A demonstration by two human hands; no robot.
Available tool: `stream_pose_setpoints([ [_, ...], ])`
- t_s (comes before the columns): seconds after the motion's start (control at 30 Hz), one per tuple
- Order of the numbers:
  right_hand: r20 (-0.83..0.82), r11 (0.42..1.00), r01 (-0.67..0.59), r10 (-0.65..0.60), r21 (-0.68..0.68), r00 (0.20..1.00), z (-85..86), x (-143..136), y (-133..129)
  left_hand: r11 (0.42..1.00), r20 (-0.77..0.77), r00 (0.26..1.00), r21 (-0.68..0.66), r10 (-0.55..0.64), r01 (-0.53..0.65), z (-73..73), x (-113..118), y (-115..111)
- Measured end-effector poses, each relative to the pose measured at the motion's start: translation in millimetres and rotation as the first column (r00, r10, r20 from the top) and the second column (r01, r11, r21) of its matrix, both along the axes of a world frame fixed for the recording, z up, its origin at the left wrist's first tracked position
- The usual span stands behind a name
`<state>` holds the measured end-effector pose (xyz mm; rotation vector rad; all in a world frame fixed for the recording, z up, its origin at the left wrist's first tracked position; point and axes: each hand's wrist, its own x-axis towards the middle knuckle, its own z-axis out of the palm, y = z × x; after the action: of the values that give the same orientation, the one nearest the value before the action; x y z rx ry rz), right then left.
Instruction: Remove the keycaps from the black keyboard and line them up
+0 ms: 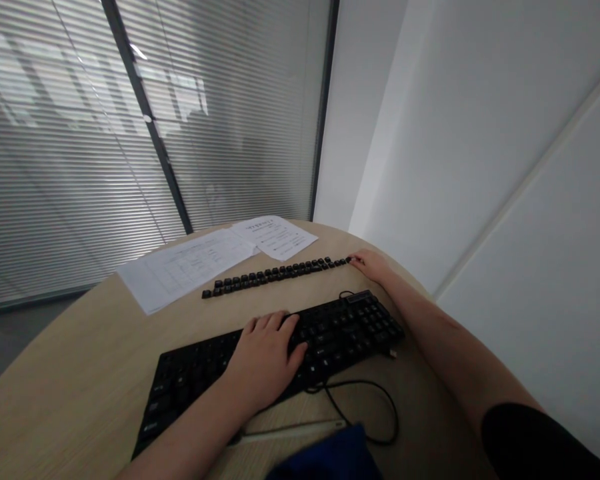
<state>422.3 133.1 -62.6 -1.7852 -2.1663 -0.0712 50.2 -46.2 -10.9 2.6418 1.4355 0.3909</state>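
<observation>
A black keyboard (330, 337) lies at a slant across the near part of the table. My left hand (267, 357) rests on its middle, palm down, fingers and thumb apart. Beyond the keyboard, several loose black keycaps (280, 272) are lined up in two long rows. At the right end of these rows, my right hand (373, 264) has its fingertips pinched on a small black keycap (349, 259). The keys under my left hand are hidden.
Printed paper sheets (190, 263) lie at the back of the round wooden table (80, 373). A black cable (393, 407) loops in front of the keyboard, near a thin pale stick-like tool (290, 432) and something blue (330, 460). A white wall (480, 167) stands to the right.
</observation>
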Motion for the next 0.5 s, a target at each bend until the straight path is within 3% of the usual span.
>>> stream_pose_setpoints([
  [0.5, -0.021, 0.997, -0.012, 0.013, 0.074, 1.000, -6.4, 0.5, 1.9, 1.000, -0.009, 1.000, 0.014, -0.005, 0.005, 0.5, -0.2, -0.3],
])
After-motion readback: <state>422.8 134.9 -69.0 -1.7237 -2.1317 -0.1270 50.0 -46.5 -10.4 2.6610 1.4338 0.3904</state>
